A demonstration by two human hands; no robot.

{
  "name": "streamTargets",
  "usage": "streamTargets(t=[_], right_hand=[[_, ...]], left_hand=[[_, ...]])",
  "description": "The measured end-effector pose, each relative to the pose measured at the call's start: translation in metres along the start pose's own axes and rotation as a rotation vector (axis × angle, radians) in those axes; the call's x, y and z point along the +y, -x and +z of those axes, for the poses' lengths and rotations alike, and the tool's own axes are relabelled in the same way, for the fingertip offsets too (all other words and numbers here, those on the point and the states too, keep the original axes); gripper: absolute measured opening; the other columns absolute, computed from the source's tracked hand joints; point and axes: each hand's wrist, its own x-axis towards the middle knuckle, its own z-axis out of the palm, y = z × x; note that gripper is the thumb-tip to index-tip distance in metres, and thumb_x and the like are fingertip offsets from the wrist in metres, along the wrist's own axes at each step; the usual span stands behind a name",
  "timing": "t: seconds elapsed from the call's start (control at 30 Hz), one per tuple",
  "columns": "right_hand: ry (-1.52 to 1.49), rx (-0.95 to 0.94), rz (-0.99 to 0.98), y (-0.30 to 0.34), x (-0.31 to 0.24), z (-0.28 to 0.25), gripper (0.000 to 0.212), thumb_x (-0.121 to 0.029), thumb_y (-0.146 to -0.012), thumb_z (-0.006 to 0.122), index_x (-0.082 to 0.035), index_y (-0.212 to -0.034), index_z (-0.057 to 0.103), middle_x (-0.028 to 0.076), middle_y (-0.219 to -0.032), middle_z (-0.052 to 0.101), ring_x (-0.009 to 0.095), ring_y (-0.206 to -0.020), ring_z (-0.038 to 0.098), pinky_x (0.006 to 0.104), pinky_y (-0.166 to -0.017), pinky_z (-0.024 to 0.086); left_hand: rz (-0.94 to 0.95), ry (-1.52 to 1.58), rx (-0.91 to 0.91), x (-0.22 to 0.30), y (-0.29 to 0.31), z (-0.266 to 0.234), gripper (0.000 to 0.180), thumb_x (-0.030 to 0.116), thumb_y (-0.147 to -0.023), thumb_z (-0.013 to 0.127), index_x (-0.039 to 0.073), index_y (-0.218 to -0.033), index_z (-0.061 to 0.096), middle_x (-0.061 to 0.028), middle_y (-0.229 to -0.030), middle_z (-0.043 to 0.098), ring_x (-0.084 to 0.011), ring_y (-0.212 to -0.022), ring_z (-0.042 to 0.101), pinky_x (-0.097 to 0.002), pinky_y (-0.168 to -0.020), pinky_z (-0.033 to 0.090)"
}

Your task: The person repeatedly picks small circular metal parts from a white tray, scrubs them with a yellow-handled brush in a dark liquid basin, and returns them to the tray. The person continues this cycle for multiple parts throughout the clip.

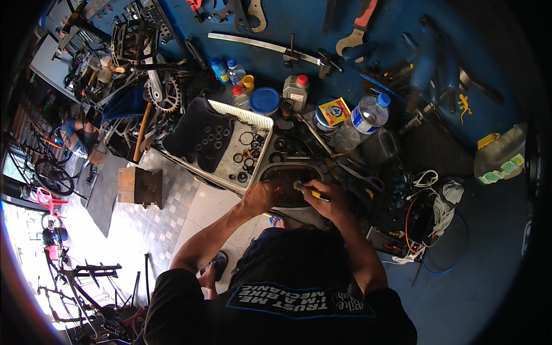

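Note:
My right hand grips a small brush with a yellow and black handle. Its pale bristle end points left, over a grey basin of dark liquid. At the basin's left side my left hand is closed, with its fingertips over the liquid. A small reddish spot shows by those fingers; what they hold is too dark to make out. Beyond my left hand stands a white plastic basket. In it lie a dark cloth and several bearing rings and small round parts.
Behind the basin are a blue-lidded tub, a grey bottle with a red cap and a clear water bottle. Scissors and tangled cables lie to the right. A wooden box is on the floor at left; another person sits farther off.

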Motion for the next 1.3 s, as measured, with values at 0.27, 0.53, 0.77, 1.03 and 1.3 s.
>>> streamTargets(t=[0.27,0.53,0.77,1.03,1.3], right_hand=[[-0.026,0.004,-0.004,-0.010,0.000,0.020,0.023,-0.028,-0.099,0.079,-0.007,-0.103,0.071,0.014,-0.088,0.077,0.034,-0.085,0.076,0.0401,-0.071,0.058],[-0.387,0.100,0.009,-0.016,-0.006,0.027,0.021,-0.021,-0.108,0.073,-0.001,-0.109,0.070,0.004,-0.084,0.070,0.005,-0.081,0.062,0.0274,-0.070,0.053],[-0.434,0.080,0.028,-0.016,0.005,0.029,0.030,-0.031,-0.109,0.072,-0.001,-0.105,0.071,0.001,-0.083,0.071,0.006,-0.077,0.065,0.0257,-0.067,0.051],[-0.192,-0.005,0.090,-0.011,0.015,0.004,0.021,-0.027,-0.102,0.077,-0.006,-0.100,0.073,0.008,-0.081,0.075,0.017,-0.074,0.073,0.0330,-0.068,0.055],[-0.085,-0.011,0.084,0.011,0.007,-0.012,0.018,-0.025,-0.098,0.078,-0.008,-0.101,0.074,0.014,-0.087,0.077,0.031,-0.082,0.079,0.0395,-0.070,0.058]], left_hand=[[-0.325,0.877,0.133,-0.019,-0.017,0.032,0.032,-0.001,-0.103,0.057,-0.003,-0.132,0.068,-0.0144,-0.103,0.081,-0.0197,-0.093,0.081,-0.0326,-0.072,0.065],[-0.263,0.993,0.202,-0.015,-0.023,0.044,0.032,0.002,-0.105,0.061,-0.008,-0.135,0.066,-0.0166,-0.106,0.081,-0.0191,-0.089,0.080,-0.0313,-0.074,0.067],[-0.317,0.757,0.151,-0.002,-0.027,0.028,0.024,0.008,-0.102,0.068,-0.003,-0.123,0.075,-0.0149,-0.093,0.082,-0.0200,-0.085,0.080,-0.0329,-0.070,0.063],[-0.032,0.058,0.245,-0.018,-0.029,0.037,0.023,0.010,-0.096,0.069,0.007,-0.117,0.078,-0.0224,-0.106,0.079,-0.0429,-0.095,0.077,-0.0490,-0.080,0.062],[0.099,-0.063,0.153,-0.006,-0.029,0.044,0.024,0.014,-0.097,0.071,0.010,-0.120,0.078,-0.0210,-0.111,0.077,-0.0436,-0.099,0.075,-0.0529,-0.084,0.061]])
